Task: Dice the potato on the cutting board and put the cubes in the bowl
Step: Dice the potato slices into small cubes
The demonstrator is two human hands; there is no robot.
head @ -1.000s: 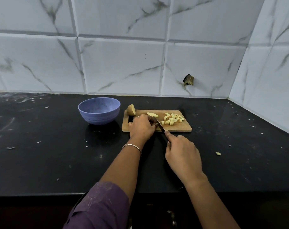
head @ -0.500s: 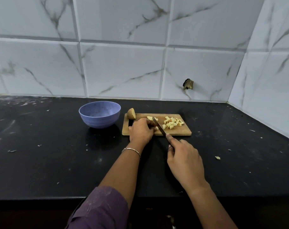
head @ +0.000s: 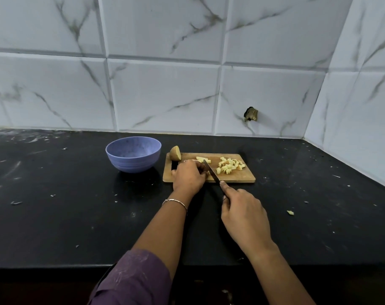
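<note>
honestly not much has changed over the last second, this is mid-chop. the left hand (head: 190,176) is still hunched over the potato strips (head: 200,159) in the middle of the wooden cutting board (head: 242,177), fingers curled down to pin them, so only the far ends poke out past the knuckles. the right hand (head: 244,214) keeps its grasp on the knife (head: 211,172), wrapped round the handle with the index finger laid along the top. the blade sits just right of the left knuckles at about the same slant as before. if it went up and down in between, it's a tiny stroke, can't really tell from this.

the pile of cubes (head: 230,167) on the right part of the board looks the same size as a second ago. the uncut potato half (head: 175,153) hasn't budged from the far left corner of the board. the blue bowl (head: 133,154) just left of the board still has nothing in it that i can see.

so for the task, my read is we're maybe halfway through the dicing. these strips need finishing, then that other half, and none of it has gone to the bowl yet. one stray bit (head: 290,212) is sitting out on the black countertop (head: 55,216), well right of the board, and it hasn't moved either.
</note>
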